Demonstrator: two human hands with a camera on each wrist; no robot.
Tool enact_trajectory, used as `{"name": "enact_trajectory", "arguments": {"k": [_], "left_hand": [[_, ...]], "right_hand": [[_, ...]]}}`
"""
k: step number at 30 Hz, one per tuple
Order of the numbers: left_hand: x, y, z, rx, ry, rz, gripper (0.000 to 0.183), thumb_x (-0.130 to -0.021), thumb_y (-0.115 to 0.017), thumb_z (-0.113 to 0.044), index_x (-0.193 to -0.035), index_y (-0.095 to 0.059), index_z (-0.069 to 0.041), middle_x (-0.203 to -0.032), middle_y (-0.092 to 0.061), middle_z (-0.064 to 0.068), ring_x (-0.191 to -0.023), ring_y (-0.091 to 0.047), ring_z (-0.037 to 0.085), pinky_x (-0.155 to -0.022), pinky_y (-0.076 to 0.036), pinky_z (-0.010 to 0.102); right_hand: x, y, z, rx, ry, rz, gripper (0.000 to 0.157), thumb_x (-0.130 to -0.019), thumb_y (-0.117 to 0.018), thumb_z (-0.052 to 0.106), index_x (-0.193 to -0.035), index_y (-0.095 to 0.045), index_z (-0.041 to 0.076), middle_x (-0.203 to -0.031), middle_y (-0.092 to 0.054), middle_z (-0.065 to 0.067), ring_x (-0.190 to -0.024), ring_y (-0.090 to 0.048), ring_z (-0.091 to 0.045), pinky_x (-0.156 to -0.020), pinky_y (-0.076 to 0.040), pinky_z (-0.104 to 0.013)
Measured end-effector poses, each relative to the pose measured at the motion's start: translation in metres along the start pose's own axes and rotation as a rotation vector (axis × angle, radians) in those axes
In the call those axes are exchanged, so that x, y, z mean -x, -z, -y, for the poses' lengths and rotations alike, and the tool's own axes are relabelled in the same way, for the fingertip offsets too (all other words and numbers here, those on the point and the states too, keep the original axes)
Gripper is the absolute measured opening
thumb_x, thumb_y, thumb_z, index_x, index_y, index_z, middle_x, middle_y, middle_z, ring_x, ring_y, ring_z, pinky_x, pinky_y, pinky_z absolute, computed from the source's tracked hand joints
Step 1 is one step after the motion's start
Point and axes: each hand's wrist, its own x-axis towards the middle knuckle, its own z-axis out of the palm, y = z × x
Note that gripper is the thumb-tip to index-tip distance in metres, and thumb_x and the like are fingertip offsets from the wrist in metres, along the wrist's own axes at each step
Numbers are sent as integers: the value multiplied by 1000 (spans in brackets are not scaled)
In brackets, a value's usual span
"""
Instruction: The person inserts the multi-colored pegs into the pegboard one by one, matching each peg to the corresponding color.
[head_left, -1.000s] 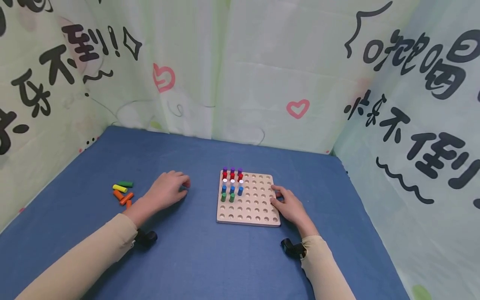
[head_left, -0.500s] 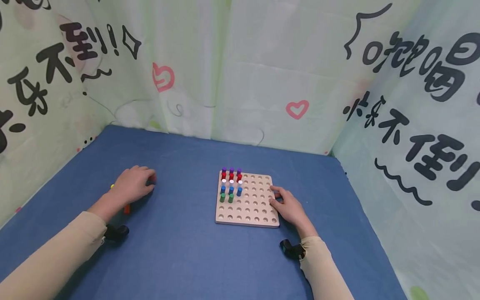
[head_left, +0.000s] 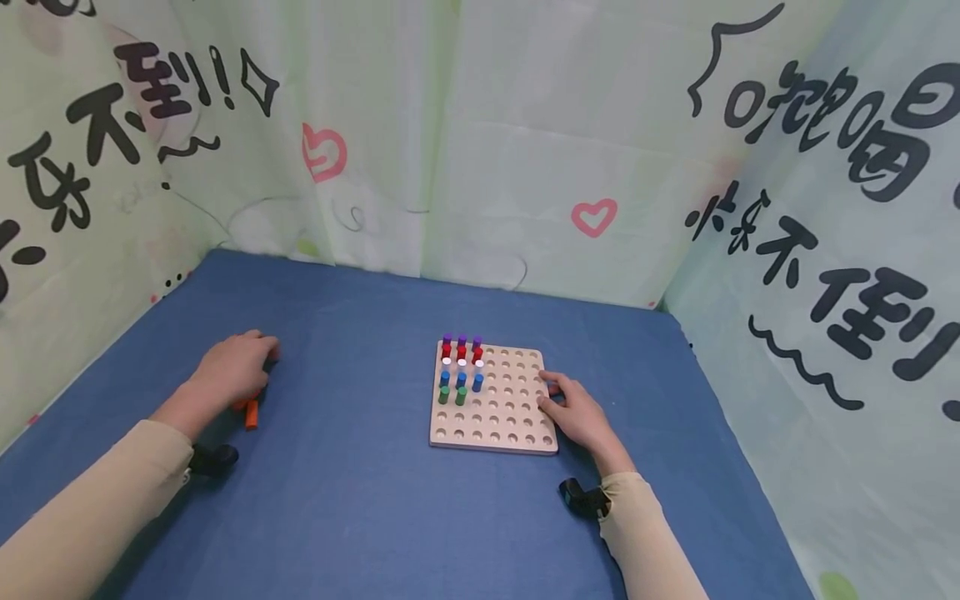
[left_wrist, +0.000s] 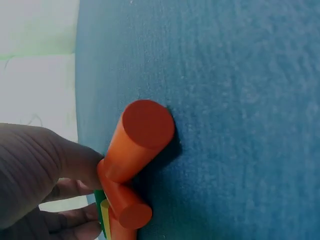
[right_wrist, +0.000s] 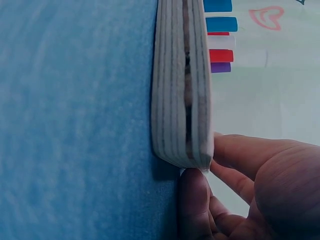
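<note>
My left hand reaches down over loose pegs on the left of the blue cloth. In the left wrist view, its thumb is beside the orange pegs and its fingers are near a green peg and a yellow peg; whether it touches them is unclear. A pale wooden pegboard lies in the middle. At its right edge, my right hand holds it, thumb and fingers against the rim. Purple, red, white and blue pegs stand in rows of three, with two green pegs nearer me.
The blue cloth spreads under everything. Printed curtains stand at the back and both sides. Small black cameras sit on the left wrist and the right wrist. Several holes of the board hold no peg.
The left hand has moved left, from near the board to above the loose pegs, and now hides most of them. My right hand stays at the board's edge.
</note>
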Motion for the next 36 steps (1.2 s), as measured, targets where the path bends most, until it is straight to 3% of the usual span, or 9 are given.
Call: {"name": "enact_trajectory", "arguments": {"k": [5,10,14,19,24,27,29,33,36], "left_hand": [[-3,0,-5,8,-19,-43,11,-90,-61,8,-98,-65,2,-91,-58,20,-77,-58,33,-67,-51,45],[-8,2,-22,32,-18,-81,8,-95,-59,8,-100,-64,6,-97,-55,25,-79,-59,36,-68,-53,46],[-12,6,-33,23,18,-39,16,-95,-63,3,-110,-65,9,-106,-56,32,-90,-59,45,-72,-52,51],[-8,8,-32,-30,80,64,26,-96,-56,5,-120,-60,16,-110,-57,41,-98,-57,56,-77,-53,59],[-7,5,-30,21,57,77,12,-96,-51,11,-98,-62,8,-90,-61,26,-84,-60,41,-68,-52,46],[-13,4,-37,61,38,77,22,-94,-51,11,-76,-56,-2,-72,-50,12,-67,-50,27,-60,-43,37],[-18,3,-45,84,29,84,26,-92,-54,9,-70,-54,-5,-67,-45,6,-62,-43,21,-57,-39,34],[-27,1,-64,98,20,102,8,-91,-65,1,-85,-70,4,-79,-64,14,-71,-60,26,-64,-51,39],[-30,-3,-75,131,0,82,13,-91,-68,-3,-101,-73,5,-97,-71,19,-86,-67,31,-75,-56,45]], "right_hand": [[0,0,0,7,-5,-7,52,-104,-61,24,-153,-48,12,-129,-57,-16,-95,-57,-25,-81,-44,-40],[1,0,1,16,-2,-11,52,-104,-61,24,-153,-49,12,-128,-58,-17,-93,-56,-24,-79,-44,-40],[1,-1,1,16,-1,-15,51,-104,-61,24,-153,-49,12,-130,-58,-17,-95,-57,-25,-82,-45,-43],[1,0,2,10,-7,-16,52,-105,-60,25,-154,-48,13,-130,-58,-16,-96,-56,-25,-83,-44,-42],[1,1,0,6,-4,-17,52,-105,-61,24,-154,-48,12,-130,-58,-17,-95,-57,-25,-82,-45,-43],[1,2,-1,4,1,-18,52,-105,-61,24,-154,-48,12,-130,-58,-18,-97,-59,-26,-85,-47,-46],[1,2,-1,1,0,-18,52,-105,-60,24,-154,-48,11,-131,-58,-18,-98,-59,-27,-87,-47,-48],[2,1,-2,3,1,-20,52,-105,-60,24,-154,-48,11,-130,-58,-17,-97,-59,-27,-86,-47,-47],[3,0,-1,3,5,-19,52,-105,-61,24,-153,-48,11,-129,-58,-17,-96,-59,-26,-84,-46,-45]]}}
